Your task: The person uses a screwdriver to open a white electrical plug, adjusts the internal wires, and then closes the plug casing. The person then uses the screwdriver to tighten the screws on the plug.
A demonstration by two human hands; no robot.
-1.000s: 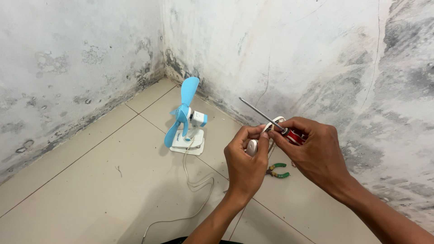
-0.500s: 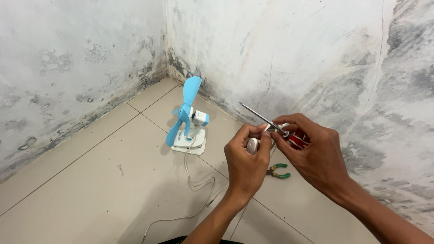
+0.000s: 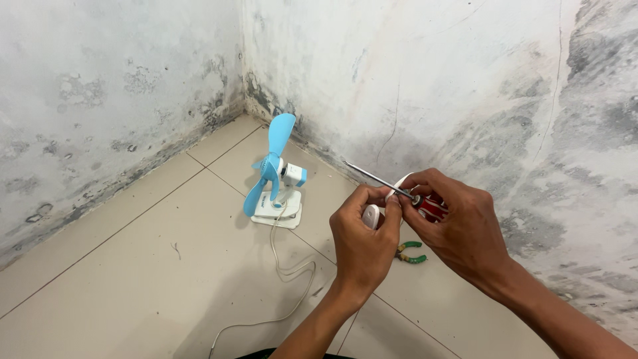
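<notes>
A small white rounded plastic part (image 3: pixel 372 216) was pinched in the left hand (image 3: pixel 362 249), fingers closed on it for steadiness. A red-handled steel screwdriver (image 3: pixel 405 193) was gripped in the right hand (image 3: pixel 458 229), fingers wrapped around its handle. A small blue-bladed desk fan (image 3: pixel 276 176) stood on the far-left floor tiles.

Two whitewashed walls (image 3: pixel 432 80), stained grey and mouldy toward their base, meet in a corner above a floor (image 3: pixel 133 279) of pale beige tiles under even light.
</notes>
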